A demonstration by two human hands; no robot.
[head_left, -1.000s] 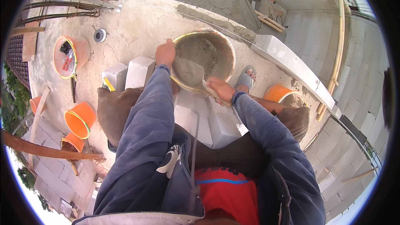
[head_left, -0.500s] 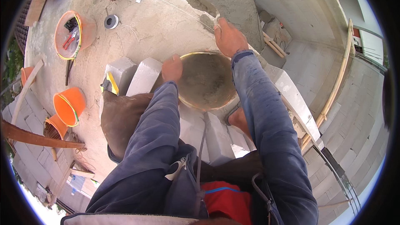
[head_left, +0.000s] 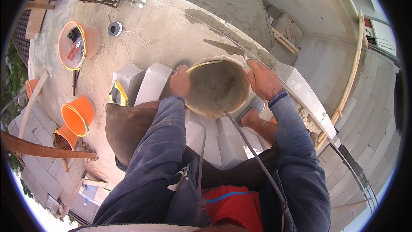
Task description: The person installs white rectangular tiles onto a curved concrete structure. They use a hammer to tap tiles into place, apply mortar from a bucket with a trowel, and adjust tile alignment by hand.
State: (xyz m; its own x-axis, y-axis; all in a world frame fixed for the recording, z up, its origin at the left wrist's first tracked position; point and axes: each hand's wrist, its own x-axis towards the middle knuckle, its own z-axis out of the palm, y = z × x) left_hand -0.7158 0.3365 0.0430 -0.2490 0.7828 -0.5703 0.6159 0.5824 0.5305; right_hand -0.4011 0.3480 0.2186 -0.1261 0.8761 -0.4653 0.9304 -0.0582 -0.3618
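Note:
A bucket [head_left: 201, 114] of wet grey mortar [head_left: 214, 87] stands between my legs. My left hand [head_left: 180, 81] is closed on its left rim. My right hand [head_left: 262, 79], at the bucket's right rim, is wrapped round the handle of a trowel [head_left: 225, 46]. The trowel's long blade points away to the left, just above the far rim. Beyond it, a fresh mortar patch [head_left: 201, 19] lies along the slab edge, beside a taut string [head_left: 189, 14].
Pale blocks [head_left: 152, 81] stand left of the bucket, with a yellow tape measure [head_left: 120, 92] on one. A tool bucket [head_left: 90, 38], a wire spool [head_left: 115, 29] and an orange bucket [head_left: 81, 116] lie farther left. A long block [head_left: 307, 96] and a bamboo pole [head_left: 349, 77] are at right.
My right hand has drawn back from the slab edge to the bucket's right rim, bringing the trowel blade into view. My left hand stays on the rim.

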